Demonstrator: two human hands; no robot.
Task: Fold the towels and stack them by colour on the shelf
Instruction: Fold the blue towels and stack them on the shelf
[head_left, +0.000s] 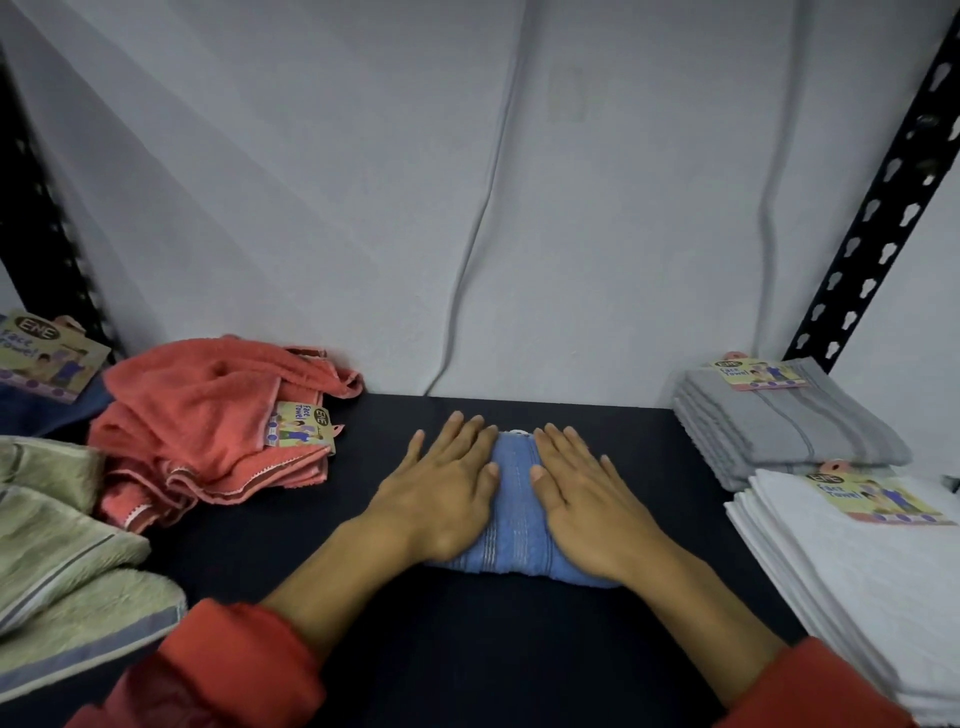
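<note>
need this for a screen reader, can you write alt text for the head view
Both hands, left hand and right hand, press flat on a folded blue towel on a dark shelf. Crumpled coral towels and green towels lie at left; folded grey towels and white towels sit stacked at right.

Blue towel (511, 525): both flanks covered by the left hand (441, 488) and right hand (582, 493).
White tag (519, 431): mostly hidden behind the towel's far edge.
Green towels (57, 561): cut by left frame edge.
White stack (852, 571): cut at right edge.
</note>
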